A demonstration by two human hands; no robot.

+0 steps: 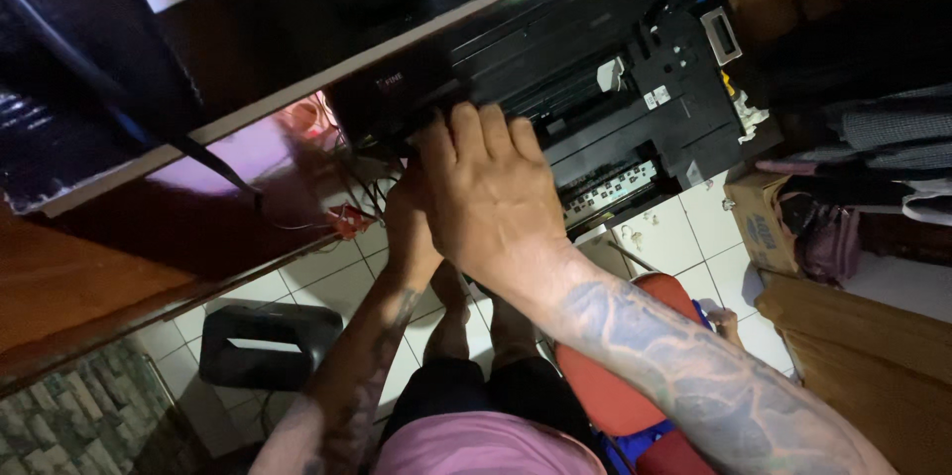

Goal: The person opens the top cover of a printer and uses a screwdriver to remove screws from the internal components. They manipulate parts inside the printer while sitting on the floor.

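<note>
My right hand (491, 192) has its fingers (466, 133) extended and pressed close together, their tips resting on the top edge of the black printer (635, 108), which sits open on the white tiled floor (684, 237) just under a dark wooden shelf edge (297, 88). My left hand (407, 222) reaches in beneath it toward the printer's left end; I cannot tell how its fingers lie. Wires (352, 202) dangle just beside that hand. A red stool (605, 396) stands below my right forearm, and a dark box (268, 341) lies near the left arm.
</note>
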